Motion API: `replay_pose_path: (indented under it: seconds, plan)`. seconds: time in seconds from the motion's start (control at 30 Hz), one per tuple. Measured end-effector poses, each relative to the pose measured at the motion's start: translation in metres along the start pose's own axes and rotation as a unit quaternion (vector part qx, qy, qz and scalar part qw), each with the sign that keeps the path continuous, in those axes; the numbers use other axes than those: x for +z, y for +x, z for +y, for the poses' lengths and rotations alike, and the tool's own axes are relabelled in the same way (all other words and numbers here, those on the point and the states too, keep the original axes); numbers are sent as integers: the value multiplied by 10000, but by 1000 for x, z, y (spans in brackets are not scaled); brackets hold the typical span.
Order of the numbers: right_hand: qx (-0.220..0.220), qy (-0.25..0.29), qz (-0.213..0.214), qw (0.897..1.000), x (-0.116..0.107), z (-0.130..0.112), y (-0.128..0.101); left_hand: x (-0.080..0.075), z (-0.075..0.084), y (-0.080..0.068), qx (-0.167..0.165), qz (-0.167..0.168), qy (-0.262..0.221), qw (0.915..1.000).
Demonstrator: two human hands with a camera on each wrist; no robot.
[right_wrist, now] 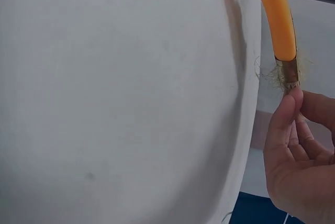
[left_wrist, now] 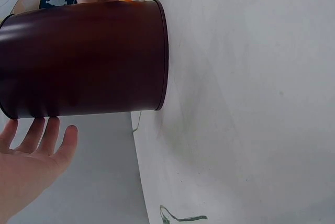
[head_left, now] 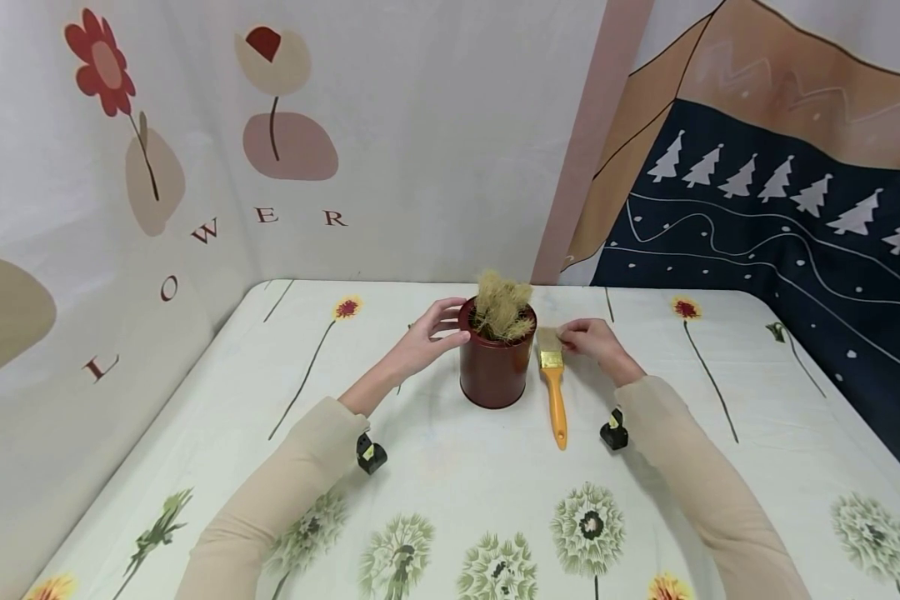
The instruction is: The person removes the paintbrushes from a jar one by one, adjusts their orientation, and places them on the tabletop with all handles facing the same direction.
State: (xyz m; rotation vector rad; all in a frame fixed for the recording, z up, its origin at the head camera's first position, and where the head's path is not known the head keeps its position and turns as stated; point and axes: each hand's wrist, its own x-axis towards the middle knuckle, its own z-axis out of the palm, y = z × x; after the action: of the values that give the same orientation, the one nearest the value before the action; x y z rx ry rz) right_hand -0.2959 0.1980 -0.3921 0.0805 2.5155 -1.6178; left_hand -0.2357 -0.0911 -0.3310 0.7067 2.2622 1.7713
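Note:
A dark red can [head_left: 495, 367] stands on the table with several brushes' tan bristles [head_left: 502, 307] sticking up out of it. My left hand [head_left: 437, 331] rests against the can's left side near the rim. In the left wrist view its fingers [left_wrist: 39, 137] lie fairly straight beside the can [left_wrist: 84, 59]. A paintbrush with an orange handle [head_left: 554, 396] lies flat just right of the can. My right hand [head_left: 588, 337] pinches its bristle end. In the right wrist view the thumb [right_wrist: 285, 116] touches the metal ferrule [right_wrist: 289, 72] below the orange handle [right_wrist: 277, 14].
A white tablecloth [head_left: 450, 500] printed with flowers covers the table. Printed fabric backdrops hang close behind and to both sides. Small black wrist cameras [head_left: 371, 454] [head_left: 615, 433] sit under both forearms, which wear beige sleeves.

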Motion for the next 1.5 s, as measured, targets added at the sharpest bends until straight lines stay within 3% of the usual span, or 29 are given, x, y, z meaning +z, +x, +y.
replay_pose_path:
  seconds: [0.37, 0.53, 0.77, 1.2, 1.5]
  plan:
    - [183, 0, -183, 9997, -2, 7, 2, 0, -1, 1, 2, -10, -19, 10000]
    - [83, -455, -55, 9989, -5, 5, -2, 0, -1, 1, 5, -6, 2, 10000]
    - [-367, -570, -77, 9977, -13, -16, -13, -1, -1, 0, 13, -1, 31, 10000]
    - [-1344, -255, -792, 9874, -20, -51, -25, -1, 0, 0, -28, -17, -2, 10000]
    - [-1576, 165, -993, 9824, -13, -65, -33, 0, 0, -1, -35, -20, -10, 10000]
